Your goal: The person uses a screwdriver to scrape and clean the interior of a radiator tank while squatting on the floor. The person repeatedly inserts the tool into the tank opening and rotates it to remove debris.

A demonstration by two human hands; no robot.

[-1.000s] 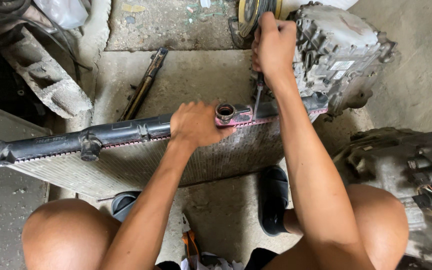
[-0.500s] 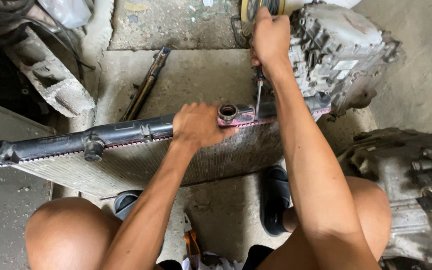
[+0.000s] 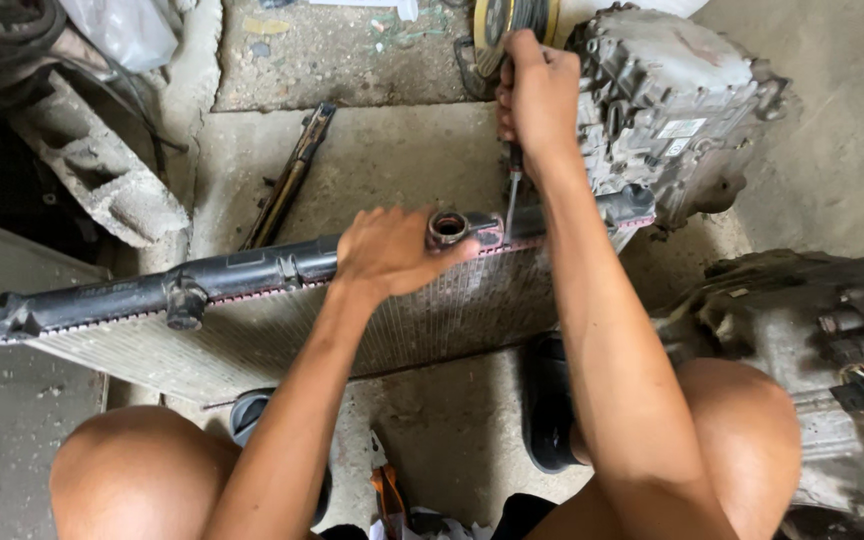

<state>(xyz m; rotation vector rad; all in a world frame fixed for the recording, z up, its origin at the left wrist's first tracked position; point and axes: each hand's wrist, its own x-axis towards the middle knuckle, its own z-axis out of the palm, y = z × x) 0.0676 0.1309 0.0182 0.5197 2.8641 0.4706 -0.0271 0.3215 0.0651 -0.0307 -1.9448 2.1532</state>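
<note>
This is a car repair workshop, with the work done on the ground. A bare, stained concrete floor point(image 3: 392, 170) carries a car radiator point(image 3: 252, 330), a greasy metal engine unit point(image 3: 672, 100) and a gearbox casing point(image 3: 812, 330) with loose wires. A broken concrete block point(image 3: 102, 180), a worn metal rod point(image 3: 287, 180) and scattered litter lie around.

One radiator, one screwdriver, two bare hands on a concrete workshop floor.

Counted: one long finned metal radiator with a black plastic top tank point(image 3: 252, 300), bearing one round filler neck point(image 3: 447, 227); one slim-shafted screwdriver point(image 3: 512, 200); two hands, left point(image 3: 392, 252) and right point(image 3: 537, 90); two grey cast-metal gearbox housings, one behind point(image 3: 672, 100) and one to the right point(image 3: 812, 330); one grey concrete block point(image 3: 102, 180); one rusty metal bar point(image 3: 287, 180); two black sandals point(image 3: 547, 410).
</note>
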